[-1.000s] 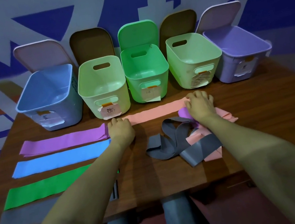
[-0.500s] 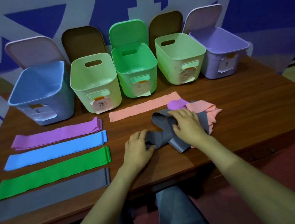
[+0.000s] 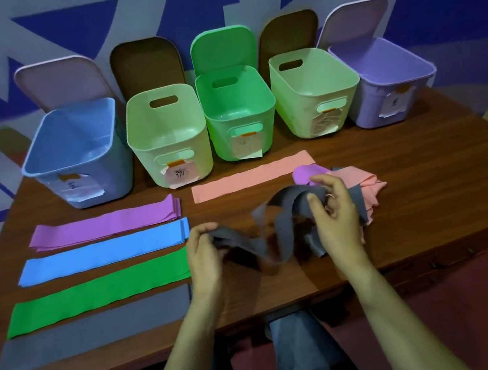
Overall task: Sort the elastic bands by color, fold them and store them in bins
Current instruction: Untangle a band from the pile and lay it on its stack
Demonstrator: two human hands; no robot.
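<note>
Now the left hand (image 3: 204, 253) grips one end of a twisted grey elastic band (image 3: 277, 231) and the right hand (image 3: 335, 211) pinches the other, just above the wooden bench (image 3: 431, 184), beside a heap of pink and purple bands (image 3: 367, 189). Behind, the blue plastic bin (image 3: 110, 175), pale green plastic bin (image 3: 146, 156) and green plastic bin (image 3: 222, 143) stand open, their insides bare.

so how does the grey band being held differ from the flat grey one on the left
The held grey elastic band hangs twisted above the wooden table; the flat grey elastic band lies straight on it. Left hand and right hand grip the held band; neither grips the flat band. Both are grey.
</note>
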